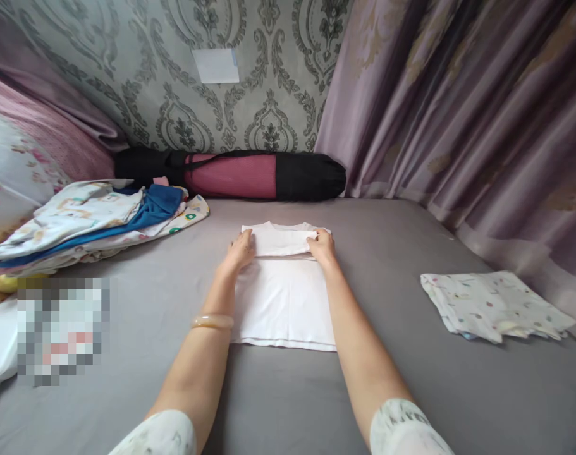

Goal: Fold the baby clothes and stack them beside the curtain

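A white shirt point(285, 300) lies on the grey bed sheet in front of me, its far end by the neckline folded over into a narrow band. My left hand point(241, 248) grips the left end of that band, fingers closed on the cloth. At the opposite end, my right hand point(322, 245) pinches the fabric between thumb and fingers. The shirt's near part rests flat between my forearms, with its hem toward me. A pale bangle point(212, 321) circles my left forearm.
To the left is a pile of garments point(86, 215), with a pixelated patch nearer me. A folded patterned garment point(496, 303) lies right on the grey sheet point(387, 265). A black and maroon rolled bag point(231, 175) lies against the wall. Purple curtains point(387, 95) hang at right.
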`<state>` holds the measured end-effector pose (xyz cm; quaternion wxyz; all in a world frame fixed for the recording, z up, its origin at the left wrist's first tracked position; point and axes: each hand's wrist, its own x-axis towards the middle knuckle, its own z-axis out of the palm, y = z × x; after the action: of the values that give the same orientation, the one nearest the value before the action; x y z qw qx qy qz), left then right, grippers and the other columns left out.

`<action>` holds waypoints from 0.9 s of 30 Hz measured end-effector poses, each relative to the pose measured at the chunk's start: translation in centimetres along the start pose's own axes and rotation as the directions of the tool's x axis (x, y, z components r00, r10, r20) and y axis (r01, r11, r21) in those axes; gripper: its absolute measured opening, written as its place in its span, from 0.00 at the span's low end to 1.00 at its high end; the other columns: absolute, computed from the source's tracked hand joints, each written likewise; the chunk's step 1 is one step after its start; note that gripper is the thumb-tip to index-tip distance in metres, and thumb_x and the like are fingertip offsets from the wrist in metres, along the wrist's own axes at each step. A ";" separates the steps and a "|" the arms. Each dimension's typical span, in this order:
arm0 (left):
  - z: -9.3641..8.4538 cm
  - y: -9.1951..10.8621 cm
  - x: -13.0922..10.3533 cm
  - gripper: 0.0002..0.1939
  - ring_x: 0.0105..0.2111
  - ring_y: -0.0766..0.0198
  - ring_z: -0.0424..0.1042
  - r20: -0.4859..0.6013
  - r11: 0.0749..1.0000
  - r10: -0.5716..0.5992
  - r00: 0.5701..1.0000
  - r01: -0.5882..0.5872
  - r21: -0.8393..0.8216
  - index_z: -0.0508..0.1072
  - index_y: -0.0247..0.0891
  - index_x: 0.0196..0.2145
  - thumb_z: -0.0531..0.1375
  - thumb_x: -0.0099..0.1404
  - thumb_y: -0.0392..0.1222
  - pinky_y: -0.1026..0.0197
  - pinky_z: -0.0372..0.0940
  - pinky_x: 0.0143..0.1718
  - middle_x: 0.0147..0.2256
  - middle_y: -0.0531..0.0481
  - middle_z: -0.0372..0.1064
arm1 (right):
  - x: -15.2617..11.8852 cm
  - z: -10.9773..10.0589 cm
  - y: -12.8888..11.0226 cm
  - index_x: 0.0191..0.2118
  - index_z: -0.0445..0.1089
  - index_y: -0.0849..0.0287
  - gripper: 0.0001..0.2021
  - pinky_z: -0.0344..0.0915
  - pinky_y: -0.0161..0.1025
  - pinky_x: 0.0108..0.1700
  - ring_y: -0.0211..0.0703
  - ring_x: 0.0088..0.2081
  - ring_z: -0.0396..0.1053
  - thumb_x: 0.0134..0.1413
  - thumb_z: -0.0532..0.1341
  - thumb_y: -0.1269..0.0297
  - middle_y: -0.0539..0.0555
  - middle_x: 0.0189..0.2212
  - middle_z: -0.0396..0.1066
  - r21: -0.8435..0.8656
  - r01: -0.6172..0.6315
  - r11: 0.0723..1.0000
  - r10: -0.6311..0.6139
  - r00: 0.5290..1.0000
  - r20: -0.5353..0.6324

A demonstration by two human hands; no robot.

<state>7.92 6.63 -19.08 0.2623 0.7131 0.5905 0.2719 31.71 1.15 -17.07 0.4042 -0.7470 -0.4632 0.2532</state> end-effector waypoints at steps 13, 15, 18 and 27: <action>0.2 3.3 -1.0 0.26 0.67 0.49 0.46 0.021 0.963 0.138 0.990 -0.139 0.229 0.60 0.37 0.61 0.46 0.66 0.34 0.37 0.45 0.63 0.65 0.36 0.52 | -3.5 0.9 -3.0 0.62 0.58 0.66 0.23 0.45 0.53 0.63 0.56 0.64 0.50 0.63 0.47 0.71 0.68 0.62 0.57 -0.474 0.255 0.843 -0.280 0.960 0.017; 0.8 4.5 -1.5 0.25 0.67 0.51 0.45 0.073 0.939 0.178 0.981 -0.191 0.285 0.58 0.38 0.62 0.45 0.68 0.35 0.39 0.44 0.64 0.66 0.38 0.51 | -4.1 2.2 -3.4 0.65 0.55 0.64 0.24 0.35 0.54 0.66 0.54 0.68 0.41 0.65 0.46 0.66 0.63 0.66 0.51 -0.485 0.399 0.778 -0.376 0.915 0.149; 1.8 5.3 -2.1 0.25 0.68 0.51 0.43 0.156 0.898 0.193 0.969 -0.238 0.370 0.58 0.36 0.63 0.44 0.70 0.38 0.41 0.41 0.65 0.66 0.39 0.50 | -4.9 3.9 -3.4 0.66 0.54 0.60 0.25 0.27 0.55 0.67 0.50 0.69 0.35 0.66 0.44 0.63 0.56 0.69 0.46 -0.490 0.505 0.711 -0.409 0.863 0.295; 3.0 4.5 -2.7 0.28 0.67 0.44 0.43 0.162 0.856 0.110 0.981 -0.177 0.486 0.55 0.37 0.66 0.41 0.72 0.48 0.41 0.43 0.64 0.67 0.38 0.46 | -5.1 4.2 -2.4 0.67 0.54 0.53 0.26 0.30 0.57 0.66 0.52 0.69 0.40 0.66 0.42 0.60 0.51 0.69 0.46 -0.526 0.476 0.705 -0.316 0.874 0.369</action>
<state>12.73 3.08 -18.26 0.0860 0.8146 0.5676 0.0827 25.13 -1.24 -17.33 0.1288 -0.6792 -0.7168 0.0915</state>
